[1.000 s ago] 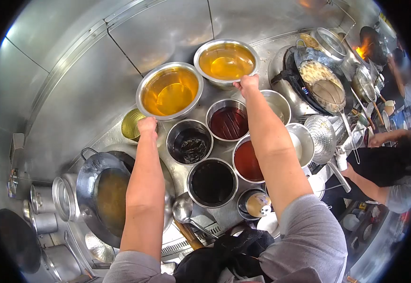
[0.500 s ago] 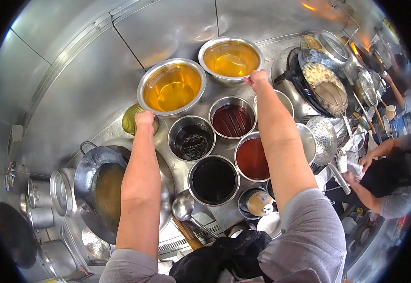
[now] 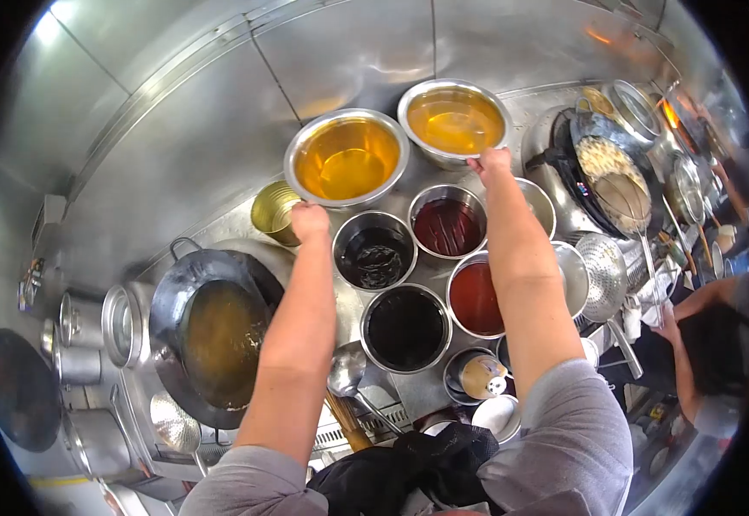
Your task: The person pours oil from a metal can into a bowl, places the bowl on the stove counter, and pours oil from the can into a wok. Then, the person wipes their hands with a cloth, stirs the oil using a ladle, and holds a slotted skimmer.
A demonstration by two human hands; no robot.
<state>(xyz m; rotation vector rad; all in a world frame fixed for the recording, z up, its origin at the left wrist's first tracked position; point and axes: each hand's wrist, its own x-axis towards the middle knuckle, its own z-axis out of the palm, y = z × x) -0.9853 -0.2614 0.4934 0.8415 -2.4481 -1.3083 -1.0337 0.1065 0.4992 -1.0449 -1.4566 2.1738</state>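
Two wide metal bowls of clear golden liquid, probably oil, stand against the back wall. My left hand [image 3: 309,222] is closed at the lower left rim of the left metal bowl [image 3: 299,191], its fingers mostly hidden, beside an open gold-coloured can [image 3: 273,211]. My right hand [image 3: 491,165] grips the front rim of the right metal bowl [image 3: 430,155]. Between my arms sit round metal pots: one with dark liquid [image 3: 375,250], one with dark red liquid [image 3: 449,225], one with red sauce [image 3: 476,297] and one with black liquid [image 3: 405,328].
A wok [image 3: 168,301] of brownish liquid sits at left, near a ladle [image 3: 347,368]. At right, a strainer [image 3: 622,199] rests in another wok [image 3: 587,129] of pale food. A perforated skimmer [image 3: 602,275] lies nearby. A co-worker's arm [image 3: 684,361] shows at far right.
The whole scene has shifted right in view as the camera turned. Both my hands remain at the bowls' rims, and the bowls show little clear movement against the pots.
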